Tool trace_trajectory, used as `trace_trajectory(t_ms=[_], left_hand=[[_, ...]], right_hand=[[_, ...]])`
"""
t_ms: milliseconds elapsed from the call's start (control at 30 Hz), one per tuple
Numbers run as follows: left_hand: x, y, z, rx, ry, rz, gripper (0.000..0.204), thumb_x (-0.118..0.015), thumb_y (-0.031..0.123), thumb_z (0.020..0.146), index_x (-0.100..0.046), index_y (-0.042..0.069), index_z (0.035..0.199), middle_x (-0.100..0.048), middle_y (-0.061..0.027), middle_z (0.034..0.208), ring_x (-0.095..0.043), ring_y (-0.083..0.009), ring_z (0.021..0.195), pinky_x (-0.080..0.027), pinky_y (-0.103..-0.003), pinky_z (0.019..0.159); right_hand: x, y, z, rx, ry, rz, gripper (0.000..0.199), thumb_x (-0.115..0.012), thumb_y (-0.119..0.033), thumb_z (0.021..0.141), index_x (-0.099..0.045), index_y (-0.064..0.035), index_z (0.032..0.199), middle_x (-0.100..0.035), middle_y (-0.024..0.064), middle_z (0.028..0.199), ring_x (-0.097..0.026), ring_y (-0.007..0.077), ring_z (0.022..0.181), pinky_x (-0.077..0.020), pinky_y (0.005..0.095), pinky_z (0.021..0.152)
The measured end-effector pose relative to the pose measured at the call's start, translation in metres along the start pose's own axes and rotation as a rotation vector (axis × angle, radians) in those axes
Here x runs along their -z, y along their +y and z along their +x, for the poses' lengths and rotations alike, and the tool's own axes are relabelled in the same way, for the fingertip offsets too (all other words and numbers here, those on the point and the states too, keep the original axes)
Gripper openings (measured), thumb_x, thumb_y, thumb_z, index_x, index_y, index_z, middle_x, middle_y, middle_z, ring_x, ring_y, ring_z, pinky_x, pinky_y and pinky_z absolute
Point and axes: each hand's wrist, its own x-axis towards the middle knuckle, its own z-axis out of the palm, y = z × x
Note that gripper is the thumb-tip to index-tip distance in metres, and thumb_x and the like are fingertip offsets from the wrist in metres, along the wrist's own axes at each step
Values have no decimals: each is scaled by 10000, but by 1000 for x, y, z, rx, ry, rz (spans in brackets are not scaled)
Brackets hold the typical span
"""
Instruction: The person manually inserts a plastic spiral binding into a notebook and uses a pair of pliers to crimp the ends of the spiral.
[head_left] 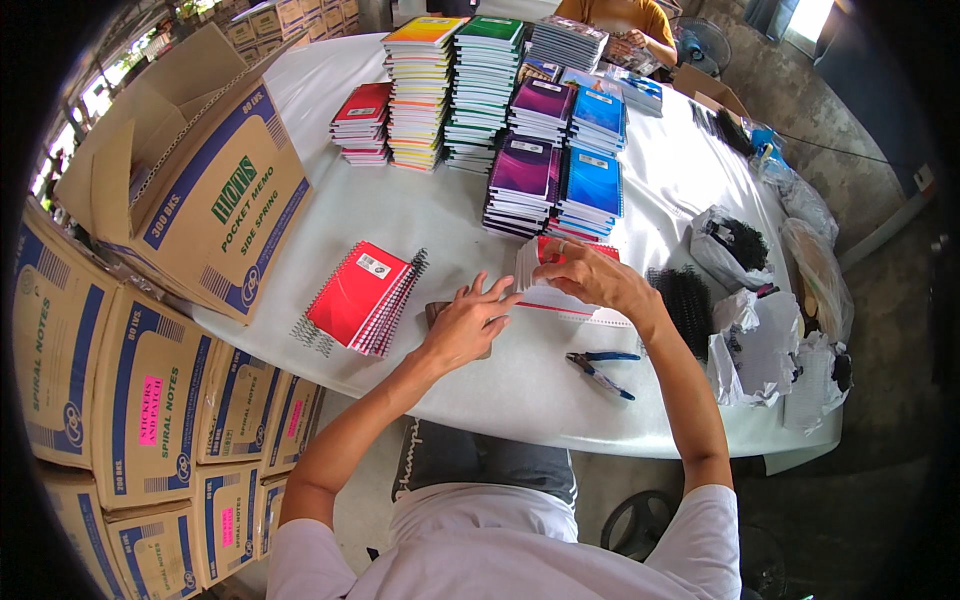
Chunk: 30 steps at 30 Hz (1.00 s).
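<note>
My right hand [598, 276] pinches the top edge of a stack of unbound notebook pages [526, 264] with a red cover, standing on edge on the table. Beneath it lies another red-and-white notebook sheet stack [590, 312] with punched holes along its near edge. Fingers spread, my left hand [468, 322] hovers beside the pages and holds nothing. Partly hidden under that hand is a flat brown block [484, 352]. To the left is a pile of red spiral notebooks [362, 292] with black coils. Blue-handled pliers [602, 372] lie to the right, jaws apart.
Tall notebook stacks in yellow [428, 32], green [490, 30], purple [524, 166] and blue [592, 182] stand at the back. Black spiral coils [682, 300] and torn white packages [755, 345] sit right. Cartons [215, 200] line the left. Another person [640, 40] works across the table.
</note>
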Motion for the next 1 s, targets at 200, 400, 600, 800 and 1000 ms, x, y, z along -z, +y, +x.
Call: trace_trajectory(t_ms=[200, 400, 600, 800, 1000], left_hand=[[-8, -8, 4, 7, 57, -102, 409, -612, 82, 902, -595, 107, 1310, -435, -129, 1494, -334, -490, 1373, -366, -525, 1080], [-15, -4, 18, 46, 148, -197, 420, -588, 44, 903, -580, 92, 1320, -417, -144, 1500, -326, -485, 1376, -378, -476, 1094], [-21, 6, 30, 45, 230, -112, 432, -575, 1, 901, -558, 50, 1330, -433, -158, 1485, -315, -427, 1404, -375, -438, 1109], [-23, 2, 30, 38, 246, -119, 433, -551, -24, 904, -555, 44, 1331, -440, -166, 1478, -315, -417, 1407, -368, -434, 1113], [-21, 2, 29, 49, 244, -116, 447, -548, -41, 896, -554, 47, 1334, -443, -166, 1475, -312, -415, 1409, -350, -422, 1128]], right_hand=[[5, -1, -1, 7, -4, 17, 210, -665, -52, 862, -664, -108, 1065, -633, 116, 1050, -626, 308, 1006, -528, 395, 885], [7, -1, -3, 38, 46, 19, 226, -647, -62, 875, -659, -107, 1096, -638, 125, 1097, -623, 316, 1026, -522, 400, 897], [6, 2, -5, 5, 43, 77, 287, -671, -34, 848, -665, -122, 1121, -640, 135, 1104, -623, 334, 1015, -524, 407, 890], [3, 3, -5, 0, 49, 82, 291, -687, -30, 830, -686, -135, 1102, -641, 127, 1112, -629, 326, 1003, -538, 406, 870], [5, 0, -5, -123, -18, 142, 290, -719, -101, 808, -705, -111, 1098, -626, 121, 1211, -603, 333, 1101, -525, 412, 942]])
